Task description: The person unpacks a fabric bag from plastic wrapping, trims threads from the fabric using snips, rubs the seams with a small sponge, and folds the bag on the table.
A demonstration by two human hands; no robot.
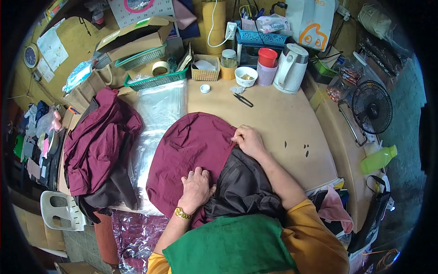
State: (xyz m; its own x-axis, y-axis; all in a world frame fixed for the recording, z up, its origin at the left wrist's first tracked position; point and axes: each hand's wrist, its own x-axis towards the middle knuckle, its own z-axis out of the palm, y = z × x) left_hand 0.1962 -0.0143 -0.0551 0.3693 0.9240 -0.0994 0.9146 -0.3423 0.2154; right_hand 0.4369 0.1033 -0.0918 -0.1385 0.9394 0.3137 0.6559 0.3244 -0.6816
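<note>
A maroon garment [187, 141] with a black lining [244, 182] is spread on the table in front of me, its far edge rounded. My left hand [197, 188], with a gold watch at the wrist, lies on the maroon cloth, fingers stretched out. At the right border of the maroon part, my right hand [248, 141] has its fingers closed on the edge, where maroon meets black. The near end of the garment reaches a green cloth [228, 246] over my lap.
Another maroon and black garment [102, 141] lies crumpled at the left beside clear plastic bags [159, 107]. Thread snips [243, 100] rest beyond my hands. Baskets [157, 80], a white bowl [246, 76] and a kettle [291, 68] line the back; a fan [372, 107] stands right.
</note>
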